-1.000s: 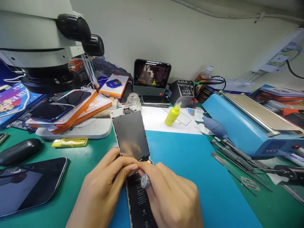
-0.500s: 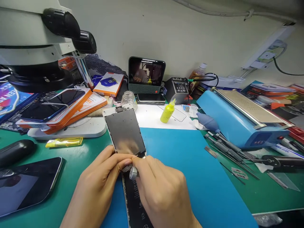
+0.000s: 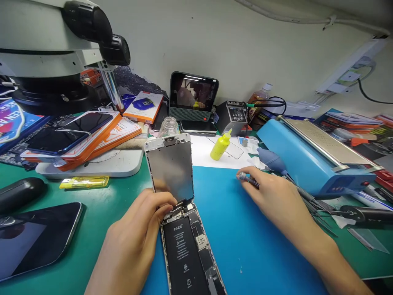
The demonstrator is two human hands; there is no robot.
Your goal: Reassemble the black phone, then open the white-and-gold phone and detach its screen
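Note:
An opened phone (image 3: 199,241) lies on the blue mat, its black battery (image 3: 184,254) and circuit board exposed. Its screen assembly (image 3: 173,168) stands tilted up at the far end, metal back facing me. My left hand (image 3: 138,233) is closed at the joint between screen and body, fingers pinching the screen's lower edge; the fingertips are partly hidden. Off to the right, above the mat, my right hand (image 3: 270,192) is closed around a small screwdriver (image 3: 249,179) with a grey end cap. The screwdriver's tip is not visible.
A yellow squeeze bottle (image 3: 220,146) stands on white paper behind the mat. To the right are a blue heating machine (image 3: 307,159) and several tweezers. A microscope (image 3: 55,61) overhangs the left side, above a dark phone (image 3: 39,237) and a yellow case (image 3: 84,182).
My right hand has moved away from the phone to the right, carrying the screwdriver. The phone's inside is now uncovered, and the screen stands more upright. My left hand remains at the joint.

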